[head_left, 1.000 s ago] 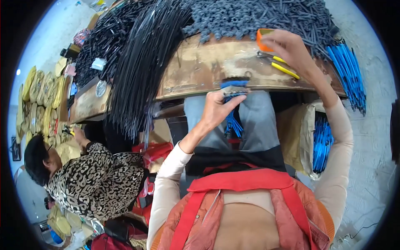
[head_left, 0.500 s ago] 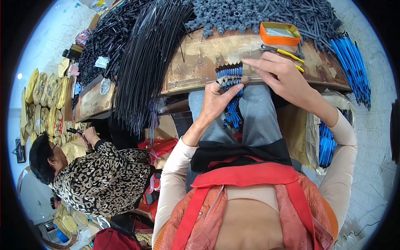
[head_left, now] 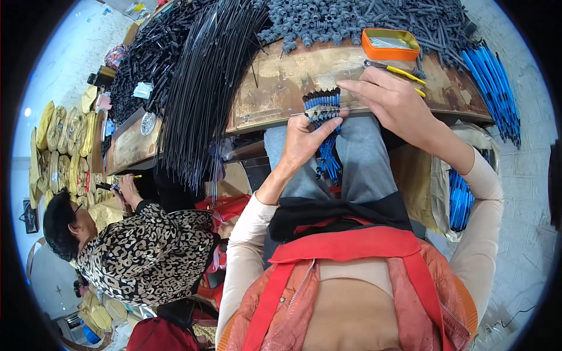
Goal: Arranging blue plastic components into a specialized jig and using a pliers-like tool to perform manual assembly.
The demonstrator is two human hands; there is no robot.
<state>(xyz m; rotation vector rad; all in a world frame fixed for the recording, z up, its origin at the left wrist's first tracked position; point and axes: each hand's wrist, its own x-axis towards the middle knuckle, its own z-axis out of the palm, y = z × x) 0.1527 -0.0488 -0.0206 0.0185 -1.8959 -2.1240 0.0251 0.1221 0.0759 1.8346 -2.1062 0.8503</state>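
My left hand [head_left: 305,140] is closed around a bundle of blue rods [head_left: 319,116] with black ends. Their black tips stand side by side in a row above my thumb, and the lower ends splay out between my knees. Just right of the row, my right hand [head_left: 389,102] has its thumb and index finger brought together at the last black tip. Whatever lies between those fingertips is too small to make out. Behind the right hand lie yellow-handled pliers [head_left: 404,74], partly covered by it.
An orange tin [head_left: 391,54] of thin pins stands beyond the pliers. Grey plastic fittings [head_left: 328,20] heap along the far edge. Long black rods [head_left: 202,99] hang over the table [head_left: 275,88] at left; more blue rods [head_left: 494,88] lie at right. A co-worker [head_left: 146,251] sits at left.
My hands hold nearly the same pose, the right fingertips staying by the row of tips. The co-worker's hands have shifted slightly, and a yellow tip now shows there.
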